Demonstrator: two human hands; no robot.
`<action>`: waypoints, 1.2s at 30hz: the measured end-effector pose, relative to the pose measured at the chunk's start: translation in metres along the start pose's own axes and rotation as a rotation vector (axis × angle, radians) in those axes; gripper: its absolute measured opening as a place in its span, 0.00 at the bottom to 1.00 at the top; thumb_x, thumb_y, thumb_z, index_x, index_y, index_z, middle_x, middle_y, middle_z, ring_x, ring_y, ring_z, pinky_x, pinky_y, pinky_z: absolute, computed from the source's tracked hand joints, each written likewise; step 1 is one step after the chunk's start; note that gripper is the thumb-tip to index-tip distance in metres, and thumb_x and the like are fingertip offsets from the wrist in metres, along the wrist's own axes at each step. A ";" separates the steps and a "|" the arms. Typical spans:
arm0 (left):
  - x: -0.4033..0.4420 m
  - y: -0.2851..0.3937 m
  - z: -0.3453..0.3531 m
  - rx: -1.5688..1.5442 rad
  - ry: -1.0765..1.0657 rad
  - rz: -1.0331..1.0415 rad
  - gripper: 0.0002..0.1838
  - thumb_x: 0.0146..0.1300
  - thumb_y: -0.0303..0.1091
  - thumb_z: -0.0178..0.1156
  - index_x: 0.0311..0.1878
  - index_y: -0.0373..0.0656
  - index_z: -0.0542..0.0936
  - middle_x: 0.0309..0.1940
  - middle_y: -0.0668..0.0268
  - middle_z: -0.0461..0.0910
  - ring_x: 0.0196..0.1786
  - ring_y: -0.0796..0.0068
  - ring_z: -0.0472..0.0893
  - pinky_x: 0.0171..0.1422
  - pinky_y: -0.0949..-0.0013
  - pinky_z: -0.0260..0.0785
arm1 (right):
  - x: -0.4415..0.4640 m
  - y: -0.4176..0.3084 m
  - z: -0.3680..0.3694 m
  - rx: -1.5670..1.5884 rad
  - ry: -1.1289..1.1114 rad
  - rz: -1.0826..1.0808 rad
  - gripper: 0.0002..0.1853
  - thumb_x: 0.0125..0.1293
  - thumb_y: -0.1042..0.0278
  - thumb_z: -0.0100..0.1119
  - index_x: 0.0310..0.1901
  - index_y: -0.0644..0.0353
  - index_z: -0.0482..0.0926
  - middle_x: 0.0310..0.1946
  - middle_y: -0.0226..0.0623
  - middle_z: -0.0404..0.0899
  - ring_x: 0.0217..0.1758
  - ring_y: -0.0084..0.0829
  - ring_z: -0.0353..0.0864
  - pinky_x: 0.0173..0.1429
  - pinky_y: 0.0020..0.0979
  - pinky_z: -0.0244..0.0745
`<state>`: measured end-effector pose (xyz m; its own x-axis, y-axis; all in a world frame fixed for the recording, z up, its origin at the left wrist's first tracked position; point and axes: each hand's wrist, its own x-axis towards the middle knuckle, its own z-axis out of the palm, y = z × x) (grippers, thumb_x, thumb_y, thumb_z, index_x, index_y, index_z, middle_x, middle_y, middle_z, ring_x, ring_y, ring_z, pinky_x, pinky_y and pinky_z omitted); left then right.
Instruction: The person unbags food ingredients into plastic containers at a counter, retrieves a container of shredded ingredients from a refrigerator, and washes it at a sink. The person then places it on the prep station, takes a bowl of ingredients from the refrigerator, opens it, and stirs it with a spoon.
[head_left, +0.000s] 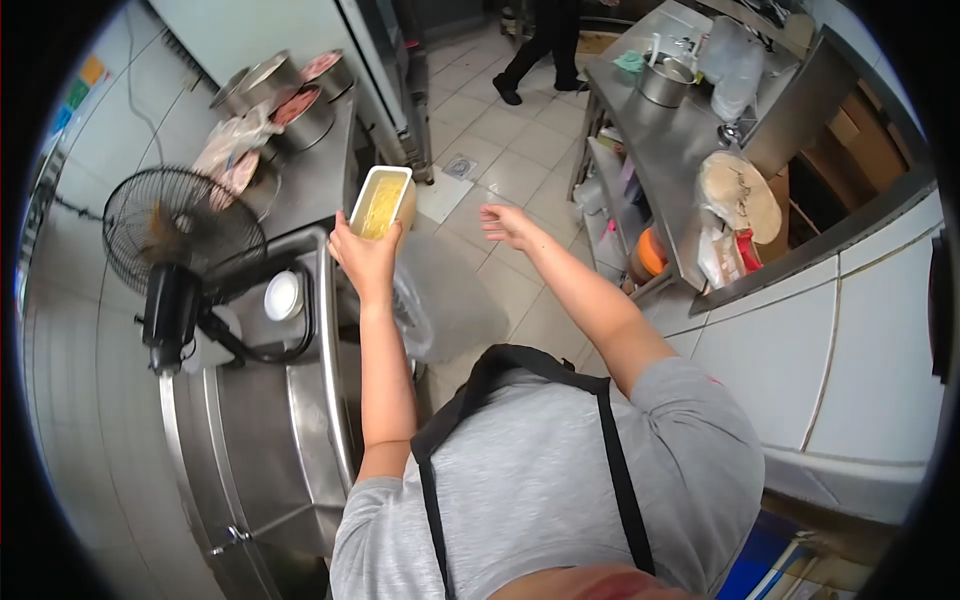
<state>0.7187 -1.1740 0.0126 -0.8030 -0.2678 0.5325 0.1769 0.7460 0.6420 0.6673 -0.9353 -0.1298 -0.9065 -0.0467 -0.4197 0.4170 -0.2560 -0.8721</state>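
Pale square floor tiles (520, 125) are running down the middle of a narrow kitchen, with a brushed-steel counter (645, 120) standing along the right side and a stainless-steel sink unit (255, 425) along the left. One black, round-caged fan (185, 230) is standing over the far end of the sink unit. Farther off, a person in dark trousers (548, 45) is occupying the aisle, well apart from the work.

Left hand (368, 262): engaged. Its fingers are clasping the near end of a cream-white, rectangular, deep-walled tub (407, 210) — contents showing as fine yellow shreds (380, 205), exact foodstuff undetermined. That tub is being held out forward of the sink unit's corner, its opening facing up toward the wearer; its exact tilt is not showing clearly.

Right hand (510, 227): unloaded. Its fingers are extending loosely toward the tub's side, parted from one another a little, and are touching nothing visible.

Finding: the work is apparently standing at a holding or carrying step, with one hand bearing the whole load. In this inspector's judgement, the next move is calling for a firm left grip, a level rim — and the right hand supporting the far end should the tub be sagging.
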 end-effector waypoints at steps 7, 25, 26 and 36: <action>0.048 -0.004 0.089 0.047 -0.051 0.059 0.47 0.37 0.44 0.72 0.60 0.27 0.64 0.48 0.45 0.71 0.55 0.47 0.67 0.62 0.55 0.59 | 0.018 -0.030 -0.155 -1.190 0.645 -0.026 0.26 0.55 0.60 0.58 0.57 0.55 0.72 0.61 0.50 0.62 0.64 0.49 0.62 0.64 0.41 0.63; 0.250 0.002 0.364 0.039 -0.173 0.063 0.45 0.39 0.37 0.71 0.62 0.30 0.63 0.49 0.48 0.70 0.55 0.49 0.66 0.62 0.55 0.57 | 0.278 -0.354 -0.386 -1.442 1.109 -0.258 0.15 0.57 0.71 0.50 0.46 0.62 0.78 0.53 0.52 0.67 0.56 0.48 0.70 0.58 0.40 0.67; 0.268 0.008 0.381 0.027 -0.191 0.101 0.45 0.39 0.36 0.72 0.62 0.30 0.63 0.49 0.48 0.70 0.55 0.49 0.65 0.62 0.55 0.57 | 0.314 -0.350 -0.431 -1.484 1.235 -0.250 0.15 0.60 0.68 0.47 0.45 0.63 0.79 0.51 0.48 0.70 0.57 0.46 0.69 0.57 0.40 0.67; 0.399 0.078 0.583 -0.098 -0.313 0.269 0.45 0.39 0.35 0.71 0.62 0.30 0.63 0.50 0.48 0.70 0.56 0.49 0.66 0.63 0.54 0.56 | 0.418 -0.327 -0.409 -0.916 1.018 -0.685 0.12 0.58 0.69 0.59 0.43 0.59 0.79 0.44 0.47 0.76 0.49 0.48 0.73 0.54 0.39 0.68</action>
<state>0.0804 -0.8667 -0.0464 -0.8521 0.1383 0.5048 0.4454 0.6982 0.5605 0.1792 -0.4762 -0.1230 -0.6660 0.5874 0.4598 0.1932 0.7312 -0.6543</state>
